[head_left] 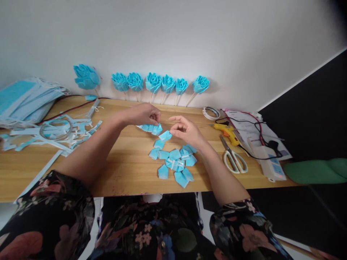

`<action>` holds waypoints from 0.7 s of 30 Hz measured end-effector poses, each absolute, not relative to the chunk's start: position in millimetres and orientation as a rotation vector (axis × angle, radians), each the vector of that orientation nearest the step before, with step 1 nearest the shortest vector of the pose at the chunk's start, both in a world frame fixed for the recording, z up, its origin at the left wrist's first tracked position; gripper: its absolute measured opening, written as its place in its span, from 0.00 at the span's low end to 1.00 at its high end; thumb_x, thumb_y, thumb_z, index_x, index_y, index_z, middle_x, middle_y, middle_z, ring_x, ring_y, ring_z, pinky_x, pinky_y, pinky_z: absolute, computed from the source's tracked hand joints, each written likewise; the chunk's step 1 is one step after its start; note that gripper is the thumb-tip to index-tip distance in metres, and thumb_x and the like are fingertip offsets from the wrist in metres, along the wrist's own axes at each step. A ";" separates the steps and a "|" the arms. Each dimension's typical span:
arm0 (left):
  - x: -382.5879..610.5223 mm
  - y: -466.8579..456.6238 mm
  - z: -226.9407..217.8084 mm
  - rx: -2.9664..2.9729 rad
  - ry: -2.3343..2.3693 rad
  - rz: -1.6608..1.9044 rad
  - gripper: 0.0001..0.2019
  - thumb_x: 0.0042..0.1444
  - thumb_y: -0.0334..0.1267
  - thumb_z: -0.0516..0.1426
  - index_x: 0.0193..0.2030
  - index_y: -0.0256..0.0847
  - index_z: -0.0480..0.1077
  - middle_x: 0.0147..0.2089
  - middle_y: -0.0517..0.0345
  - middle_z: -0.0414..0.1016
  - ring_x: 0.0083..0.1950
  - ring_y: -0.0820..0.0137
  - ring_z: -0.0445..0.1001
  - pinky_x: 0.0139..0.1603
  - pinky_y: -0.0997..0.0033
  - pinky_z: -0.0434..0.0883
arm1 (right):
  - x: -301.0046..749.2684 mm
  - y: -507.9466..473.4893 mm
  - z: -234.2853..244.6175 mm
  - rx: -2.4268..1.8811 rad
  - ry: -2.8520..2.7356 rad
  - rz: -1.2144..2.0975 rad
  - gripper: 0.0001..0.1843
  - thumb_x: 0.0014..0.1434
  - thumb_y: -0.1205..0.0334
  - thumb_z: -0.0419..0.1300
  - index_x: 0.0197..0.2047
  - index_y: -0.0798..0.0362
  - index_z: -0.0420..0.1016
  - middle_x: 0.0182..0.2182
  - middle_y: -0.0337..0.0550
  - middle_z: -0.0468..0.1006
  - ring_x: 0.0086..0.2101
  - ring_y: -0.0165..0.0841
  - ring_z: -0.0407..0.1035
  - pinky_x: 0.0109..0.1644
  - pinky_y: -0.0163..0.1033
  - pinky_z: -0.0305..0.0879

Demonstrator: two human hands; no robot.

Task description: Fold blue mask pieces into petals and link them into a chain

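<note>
My right hand (188, 133) has its thumb and a finger at the edge of a folded blue fabric petal (165, 136), with the index finger stretched out above. My left hand (148, 113) is curled closed, its fingertips right over the end of a row of blue petals (149, 128). Whether it pinches that last petal is hard to make out. Nearer the front of the table lies a loose group of folded petals (175, 155), some bearing white strips. A few single petals (163, 172) lie around it.
Blue fabric roses (153, 83) on sticks lean against the wall. At the left are face masks (24, 97), cut scraps (54, 133) and a tape roll (55, 129). White tape (211, 113), a yellow glue gun (227, 131), scissors (233, 159) and a power strip (271, 167) lie right.
</note>
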State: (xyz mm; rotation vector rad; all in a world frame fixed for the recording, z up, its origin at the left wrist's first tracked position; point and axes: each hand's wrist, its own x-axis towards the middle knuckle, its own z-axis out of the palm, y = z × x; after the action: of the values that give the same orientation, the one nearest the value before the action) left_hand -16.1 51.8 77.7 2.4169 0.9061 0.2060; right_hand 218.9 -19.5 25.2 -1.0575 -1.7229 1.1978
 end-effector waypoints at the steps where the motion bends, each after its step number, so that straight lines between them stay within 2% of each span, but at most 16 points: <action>1: -16.5 50.4 79.8 2.462 0.885 0.182 0.08 0.52 0.38 0.58 0.35 0.37 0.76 0.30 0.59 0.78 0.30 0.73 0.71 0.33 0.76 0.60 | 218.8 -19.8 25.3 -1.057 -1.728 1.197 0.25 0.53 0.56 0.68 0.53 0.49 0.70 0.30 0.35 0.78 0.29 0.28 0.68 0.35 0.35 0.61; 6: -17.0 54.3 71.4 2.569 0.832 0.097 0.08 0.54 0.35 0.56 0.35 0.37 0.76 0.30 0.61 0.77 0.31 0.74 0.70 0.34 0.76 0.61 | 217.7 -19.1 23.9 -1.068 -1.744 1.185 0.22 0.53 0.55 0.67 0.49 0.49 0.70 0.29 0.36 0.78 0.29 0.28 0.67 0.34 0.35 0.60; 8: -17.2 60.8 61.5 2.575 0.886 0.043 0.09 0.56 0.34 0.55 0.36 0.37 0.77 0.33 0.59 0.79 0.34 0.72 0.72 0.37 0.76 0.64 | 217.8 -17.2 21.5 -1.069 -1.740 1.175 0.20 0.53 0.54 0.67 0.47 0.50 0.71 0.29 0.35 0.77 0.28 0.28 0.66 0.34 0.35 0.59; 10: -18.8 65.7 54.5 2.631 0.953 0.094 0.11 0.59 0.34 0.53 0.41 0.37 0.77 0.45 0.52 0.80 0.44 0.68 0.75 0.46 0.72 0.67 | 218.7 -14.4 17.9 -1.079 -1.739 1.154 0.19 0.53 0.53 0.66 0.46 0.50 0.71 0.29 0.35 0.76 0.27 0.27 0.65 0.33 0.35 0.58; 12: -22.6 64.4 53.1 2.717 1.009 0.247 0.15 0.62 0.35 0.52 0.50 0.36 0.76 0.57 0.45 0.75 0.55 0.63 0.72 0.56 0.67 0.66 | 220.4 -11.2 13.7 -1.095 -1.738 1.130 0.18 0.54 0.52 0.66 0.46 0.50 0.72 0.29 0.35 0.77 0.27 0.27 0.65 0.33 0.35 0.58; 13: -25.3 60.3 54.1 2.754 1.041 0.320 0.17 0.64 0.36 0.50 0.53 0.36 0.75 0.59 0.43 0.73 0.58 0.61 0.71 0.58 0.64 0.65 | 221.3 -9.7 11.6 -1.103 -1.737 1.121 0.18 0.54 0.51 0.66 0.45 0.50 0.72 0.30 0.36 0.77 0.28 0.28 0.65 0.34 0.35 0.58; 17: -39.5 24.3 53.6 2.840 1.125 0.400 0.18 0.68 0.38 0.46 0.53 0.38 0.75 0.49 0.48 0.79 0.50 0.63 0.76 0.51 0.66 0.68 | 222.9 -5.8 5.5 -1.120 -1.731 1.115 0.18 0.55 0.52 0.65 0.46 0.51 0.73 0.31 0.37 0.79 0.30 0.28 0.67 0.36 0.36 0.61; 21: -55.3 -8.6 30.5 2.927 1.149 0.369 0.19 0.68 0.36 0.46 0.56 0.41 0.74 0.45 0.50 0.81 0.43 0.64 0.77 0.45 0.66 0.68 | 219.6 -5.9 2.7 -1.138 -1.744 1.134 0.17 0.54 0.53 0.65 0.45 0.51 0.74 0.31 0.37 0.79 0.30 0.29 0.68 0.37 0.36 0.62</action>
State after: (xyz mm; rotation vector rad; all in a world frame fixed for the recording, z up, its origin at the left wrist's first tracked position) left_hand -55.3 -8.6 30.5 2.9274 1.1488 0.3691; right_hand 219.6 -5.9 2.7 -1.1385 -1.7437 1.1340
